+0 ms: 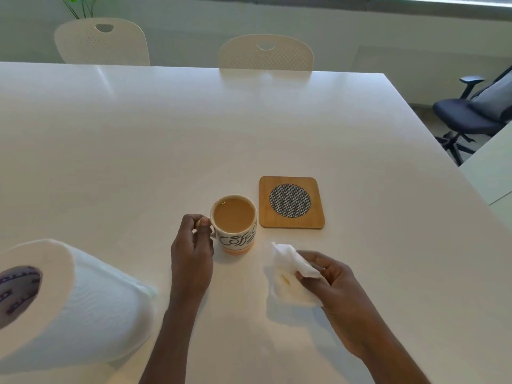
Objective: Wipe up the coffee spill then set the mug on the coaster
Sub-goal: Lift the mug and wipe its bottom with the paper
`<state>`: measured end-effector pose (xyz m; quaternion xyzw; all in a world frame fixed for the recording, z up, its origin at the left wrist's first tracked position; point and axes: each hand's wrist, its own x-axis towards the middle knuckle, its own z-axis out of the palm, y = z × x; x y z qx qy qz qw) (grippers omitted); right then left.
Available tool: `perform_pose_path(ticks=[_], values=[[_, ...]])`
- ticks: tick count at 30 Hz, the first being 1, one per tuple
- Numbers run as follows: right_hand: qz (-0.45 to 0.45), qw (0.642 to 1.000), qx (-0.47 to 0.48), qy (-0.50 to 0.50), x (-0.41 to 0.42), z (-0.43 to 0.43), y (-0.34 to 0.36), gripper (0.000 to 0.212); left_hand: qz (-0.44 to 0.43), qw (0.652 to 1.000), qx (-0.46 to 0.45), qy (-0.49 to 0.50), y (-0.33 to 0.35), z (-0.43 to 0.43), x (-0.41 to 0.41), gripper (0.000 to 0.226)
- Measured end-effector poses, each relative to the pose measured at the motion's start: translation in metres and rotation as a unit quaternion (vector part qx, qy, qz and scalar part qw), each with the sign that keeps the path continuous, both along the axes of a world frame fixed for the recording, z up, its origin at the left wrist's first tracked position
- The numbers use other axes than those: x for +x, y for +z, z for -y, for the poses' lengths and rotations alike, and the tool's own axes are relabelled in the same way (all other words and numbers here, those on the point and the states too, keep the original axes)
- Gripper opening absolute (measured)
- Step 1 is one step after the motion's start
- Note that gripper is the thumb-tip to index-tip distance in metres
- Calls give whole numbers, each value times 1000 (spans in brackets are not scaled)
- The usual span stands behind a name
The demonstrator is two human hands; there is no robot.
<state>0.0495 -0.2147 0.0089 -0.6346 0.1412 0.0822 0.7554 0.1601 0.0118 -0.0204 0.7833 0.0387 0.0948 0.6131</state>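
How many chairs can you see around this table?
3: two white chairs behind the table's far edge, one dark office chair off its right side. Others may be out of view.

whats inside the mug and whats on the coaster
The mug holds light brown coffee nearly to the rim; its bottom is hidden by the liquid. Nothing sits on the coaster. The left hand grips the mug's handle.

White chairs (266,52), office chair (471,115) — plant (80,4) behind.
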Motion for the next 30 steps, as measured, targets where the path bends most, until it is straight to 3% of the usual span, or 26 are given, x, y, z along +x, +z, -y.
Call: perform_pose_path(ticks=[6,9,13,18,25,30], values=[[7,992,-93,85,-1,8,2,29,-31,994,-90,-48,5,-6,4,24],[37,983,-175,35,-3,6,1,11,-38,991,-101,-77,3,-11,7,29],[9,987,-160,-18,-2,2,-3,38,-49,986,-131,-93,-1,-13,8,33],[3,981,-184,-58,-2,1,-2,17,-70,977,-180,-90,-1,-11,7,30],[28,959,-249,-129,-3,-4,-6,34,-86,972,-194,-97,2,-11,4,29],[28,967,-170,-186,-1,-10,-11,42,-85,972,-195,-97,6,-11,1,31]])
